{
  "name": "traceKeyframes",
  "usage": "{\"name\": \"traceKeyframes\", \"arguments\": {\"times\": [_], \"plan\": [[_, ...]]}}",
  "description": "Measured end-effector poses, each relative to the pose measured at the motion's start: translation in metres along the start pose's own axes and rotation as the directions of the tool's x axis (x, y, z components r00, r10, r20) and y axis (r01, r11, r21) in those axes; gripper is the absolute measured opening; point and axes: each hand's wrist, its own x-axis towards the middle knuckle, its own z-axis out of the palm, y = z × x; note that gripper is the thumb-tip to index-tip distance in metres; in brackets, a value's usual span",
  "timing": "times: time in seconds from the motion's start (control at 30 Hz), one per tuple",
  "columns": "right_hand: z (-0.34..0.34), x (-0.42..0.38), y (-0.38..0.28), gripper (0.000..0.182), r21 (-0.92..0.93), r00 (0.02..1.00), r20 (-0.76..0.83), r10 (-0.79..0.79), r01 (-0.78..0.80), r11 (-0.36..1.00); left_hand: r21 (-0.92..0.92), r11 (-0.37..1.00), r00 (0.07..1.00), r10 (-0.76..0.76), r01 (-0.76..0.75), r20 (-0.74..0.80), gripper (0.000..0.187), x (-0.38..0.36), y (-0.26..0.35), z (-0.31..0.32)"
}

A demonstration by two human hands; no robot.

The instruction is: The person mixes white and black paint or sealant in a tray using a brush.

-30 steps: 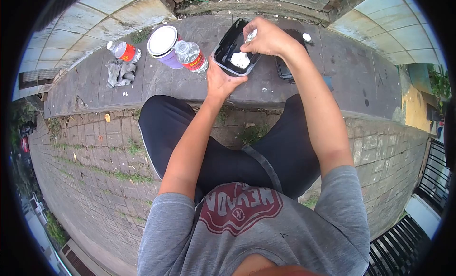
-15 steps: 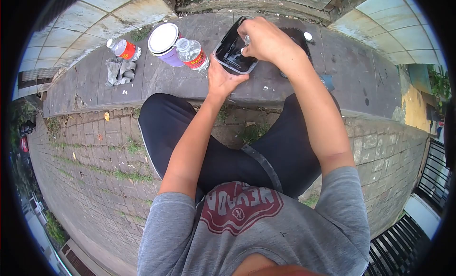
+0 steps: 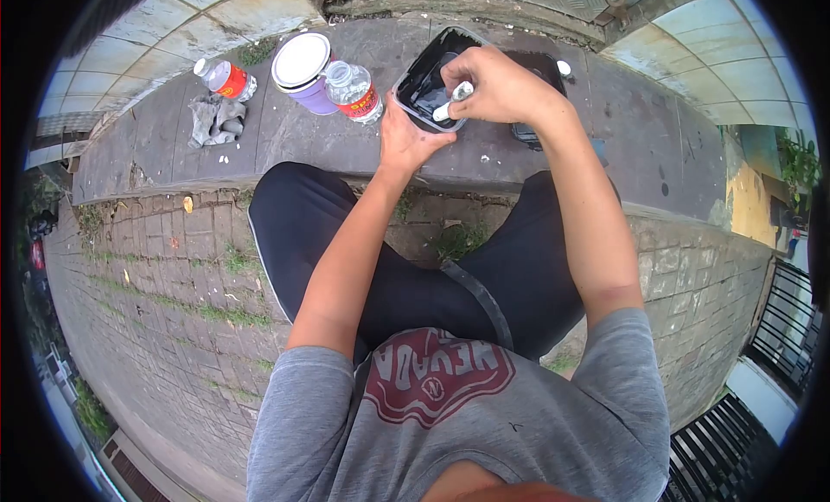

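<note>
A clear plastic tub point(image 3: 399, 102) stands on the ledge, its inside coated with black paint point(image 3: 425, 94). My left hand point(image 3: 408, 139) is wrapped round its near left corner, thumb along the near side. Over the tub's right side, my right hand point(image 3: 493, 89) grips a white-handled tool point(image 3: 462, 90), fingers curled round it. The tool's lower end is down in the tub; I cannot tell what kind of tool it is. Just left of my left hand is an uncapped clear bottle point(image 3: 353, 94) with a red label.
A purple can point(image 3: 313, 97) with a white lid stands behind the open bottle. Farther left are a capped bottle point(image 3: 229, 81) and a crumpled grey cloth point(image 3: 214, 121). A black tray point(image 3: 546, 68) lies partly hidden behind my right arm, a white cap point(image 3: 564, 68) beside it.
My right hand has shifted slightly right and toward me, turning so that more of the white tool shows. My left hand keeps its hold on the tub.
</note>
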Motion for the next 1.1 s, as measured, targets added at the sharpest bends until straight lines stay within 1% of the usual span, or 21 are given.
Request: {"name": "traceKeyframes", "arguments": {"times": [0.03, 0.13, 0.23, 0.27, 0.33, 0.43, 0.53, 0.63, 0.73, 0.77, 0.87, 0.97, 1.07, 1.1], "plan": [[0.002, 0.001, 0.0, 0.021, 0.027, 1.0, 0.01, 0.012, -0.012, 1.0, -0.001, 1.0, 1.0, -0.011, 0.011, 0.003, 0.114, 0.0, 0.002, -0.001], [-0.001, 0.002, 0.014, 0.021, 0.0, 1.0, -0.006, -0.009, 0.009, 1.0, -0.019, 1.0, 1.0, -0.021, 0.021, 0.011, 0.115, 0.0, 0.0, 0.0], [-0.013, 0.005, 0.02, 0.026, -0.075, 0.989, -0.004, 0.148, -0.148, 0.986, -0.004, 1.0, 1.0, 0.012, -0.012, -0.001, 0.115, 0.0, -0.002, 0.001], [-0.014, 0.005, 0.018, 0.027, -0.109, 0.988, -0.025, 0.151, -0.152, 0.982, 0.008, 1.0, 1.0, 0.028, -0.028, -0.007, 0.115, -0.001, -0.003, 0.001], [-0.016, 0.006, 0.013, 0.028, -0.176, 0.986, -0.067, 0.155, -0.164, 0.971, 0.01, 1.0, 1.0, 0.013, -0.013, -0.004, 0.115, 0.0, -0.004, 0.001], [-0.015, 0.009, 0.007, 0.031, -0.259, 0.975, -0.1, 0.198, -0.217, 0.941, 0.003, 1.0, 1.0, 0.009, -0.009, -0.002, 0.116, 0.0, -0.005, 0.002], [-0.008, 0.009, 0.014, 0.033, -0.313, 0.975, -0.167, 0.146, -0.192, 0.93, -0.011, 1.0, 1.0, 0.027, -0.027, -0.01, 0.116, 0.0, -0.004, 0.002], [-0.002, 0.006, 0.015, 0.035, -0.33, 0.976, -0.193, 0.105, -0.165, 0.929, -0.021, 0.999, 0.999, 0.04, -0.041, -0.016, 0.115, 0.0, -0.004, 0.002], [-0.005, 0.003, 0.0, 0.023, -0.203, 0.994, -0.027, 0.107, -0.11, 0.973, -0.034, 0.999, 0.999, 0.036, -0.037, -0.011, 0.115, 0.0, -0.004, 0.001], [-0.003, 0.003, 0.001, 0.023, -0.155, 0.998, 0.01, 0.055, -0.053, 0.987, -0.039, 0.999, 0.999, 0.033, -0.033, -0.01, 0.115, 0.0, -0.003, 0.001], [0.003, 0.01, 0.003, 0.022, -0.096, 0.996, 0.077, 0.045, -0.038, 0.995, -0.028, 1.0, 1.0, 0.011, -0.011, 0.009, 0.115, 0.0, -0.004, 0.001], [-0.002, 0.012, -0.005, 0.021, -0.015, 0.993, 0.095, 0.07, -0.069, 0.997, -0.05, 0.999, 1.0, 0.012, -0.012, 0.009, 0.114, 0.0, -0.002, -0.001], [-0.003, 0.014, 0.01, 0.023, -0.01, 0.997, 0.037, 0.071, -0.071, 0.997, -0.046, 0.998, 0.999, 0.035, -0.035, -0.001, 0.114, 0.0, -0.006, 0.002], [-0.006, 0.013, 0.011, 0.024, -0.072, 0.995, 0.007, 0.097, -0.096, 0.993, -0.042, 0.998, 0.999, 0.037, -0.038, -0.006, 0.114, 0.001, -0.005, 0.002]]}}
